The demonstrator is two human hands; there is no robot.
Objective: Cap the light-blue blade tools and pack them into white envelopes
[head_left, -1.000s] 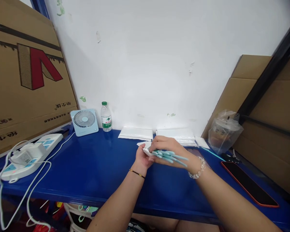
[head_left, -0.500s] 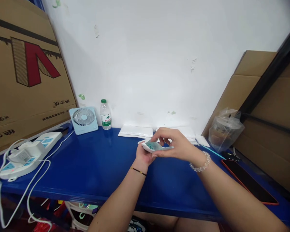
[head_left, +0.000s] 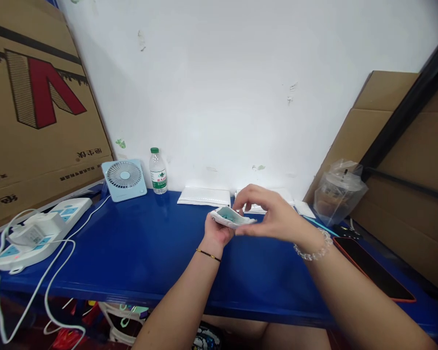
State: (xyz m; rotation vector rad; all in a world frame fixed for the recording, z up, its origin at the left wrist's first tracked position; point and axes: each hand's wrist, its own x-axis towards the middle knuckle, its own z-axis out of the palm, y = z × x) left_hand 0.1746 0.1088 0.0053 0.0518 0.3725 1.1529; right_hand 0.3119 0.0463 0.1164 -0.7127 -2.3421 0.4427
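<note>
Above the table, my left hand (head_left: 218, 230) holds a small white pouch-like packet (head_left: 237, 223) from below and from its left end. The packet is flat and tilted, with a pale teal inner side that bears darker teal marks; its exact kind is unclear. My right hand (head_left: 268, 211) arches over the packet's right end, thumb in front and curved fingers behind. Its thumb and fingers are apart, and whether a fingertip touches the packet I cannot tell. The fingers of my left hand are mostly hidden under the packet.
White flat packets (head_left: 204, 196) lie along the wall on the blue table (head_left: 138, 248). A light blue fan (head_left: 124, 180) and a water bottle (head_left: 158, 172) stand back left, near a power strip (head_left: 73, 211). At right are a bagged drink cup (head_left: 336, 194) and a phone (head_left: 375, 270).
My right hand has loosened from the packet, its thumb and fingers spreading and shifting slightly right. The packet's teal inner side now faces up more openly. The left hand keeps its hold.
</note>
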